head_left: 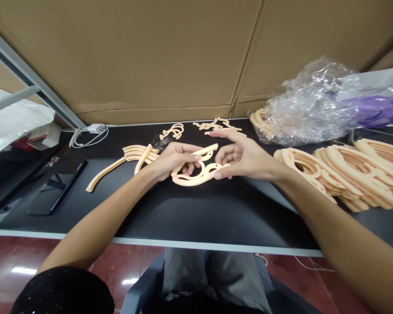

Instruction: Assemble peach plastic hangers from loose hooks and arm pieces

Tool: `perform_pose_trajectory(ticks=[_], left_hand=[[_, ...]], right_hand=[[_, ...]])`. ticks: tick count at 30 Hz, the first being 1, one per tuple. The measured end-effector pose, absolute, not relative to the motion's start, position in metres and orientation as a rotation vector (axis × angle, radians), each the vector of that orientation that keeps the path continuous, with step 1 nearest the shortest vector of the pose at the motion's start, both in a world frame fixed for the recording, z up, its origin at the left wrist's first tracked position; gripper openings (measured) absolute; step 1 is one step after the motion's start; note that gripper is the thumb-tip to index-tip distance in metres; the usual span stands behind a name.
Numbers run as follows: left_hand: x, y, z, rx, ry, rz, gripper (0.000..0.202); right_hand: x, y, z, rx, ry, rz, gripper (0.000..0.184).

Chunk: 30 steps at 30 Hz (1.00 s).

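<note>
A flat beige cut-out piece [196, 173] with round openings and curved arms lies between my two hands above the black table [196, 209]. My left hand [172, 159] is curled around its left side, fingers through an opening. My right hand [240, 157] pinches its right end with thumb and lower fingers, while the index finger points out to the left.
Curved beige strips [131, 159] lie left of my hands, small offcuts [216, 125] behind them. Stacks of beige ring-shaped pieces [347, 172] sit at the right under a crumpled plastic bag [321, 100]. A dark phone [57, 187] and a white charger [94, 128] lie at the left. Cardboard walls stand behind.
</note>
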<state>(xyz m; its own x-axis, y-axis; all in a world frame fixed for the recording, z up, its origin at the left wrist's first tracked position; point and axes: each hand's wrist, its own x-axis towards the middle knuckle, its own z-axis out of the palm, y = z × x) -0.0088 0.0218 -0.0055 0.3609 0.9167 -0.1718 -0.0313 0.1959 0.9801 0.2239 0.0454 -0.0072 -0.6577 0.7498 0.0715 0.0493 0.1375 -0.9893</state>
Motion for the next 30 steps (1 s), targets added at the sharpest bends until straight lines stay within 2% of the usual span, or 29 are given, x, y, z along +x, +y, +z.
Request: perform_pose_trajectory(ticks=[2,7,10,15,20,26,30], left_hand=[[-0.011,0.023,-0.005,1.161,0.972,0.777,0.030],[-0.016,0.027,-0.005,1.119,0.960,0.701,0.027],[-0.018,0.028,-0.006,1.115,0.955,0.691,0.028],[-0.019,0.029,-0.009,1.140,0.938,0.675,0.029],[-0.018,0.029,-0.010,1.138,0.975,0.648,0.030],[-0.018,0.030,-0.012,1.131,0.977,0.656,0.043],[-0.017,0.029,-0.009,1.105,1.009,0.732,0.034]], right_hand=[[0.224,0.046,-0.010,-0.795,-1.971,1.448,0.104],[0.223,0.043,-0.013,-0.801,-2.302,0.814,0.081],[0.223,0.038,-0.010,-0.742,-2.342,0.621,0.071],[0.220,0.034,-0.005,-0.643,-2.422,0.577,0.061],[0.219,0.032,-0.002,-0.592,-2.520,0.585,0.071],[0.219,0.024,0.003,-0.663,-2.556,0.446,0.050],[0.231,0.011,0.008,-0.810,-2.488,0.309,0.048]])
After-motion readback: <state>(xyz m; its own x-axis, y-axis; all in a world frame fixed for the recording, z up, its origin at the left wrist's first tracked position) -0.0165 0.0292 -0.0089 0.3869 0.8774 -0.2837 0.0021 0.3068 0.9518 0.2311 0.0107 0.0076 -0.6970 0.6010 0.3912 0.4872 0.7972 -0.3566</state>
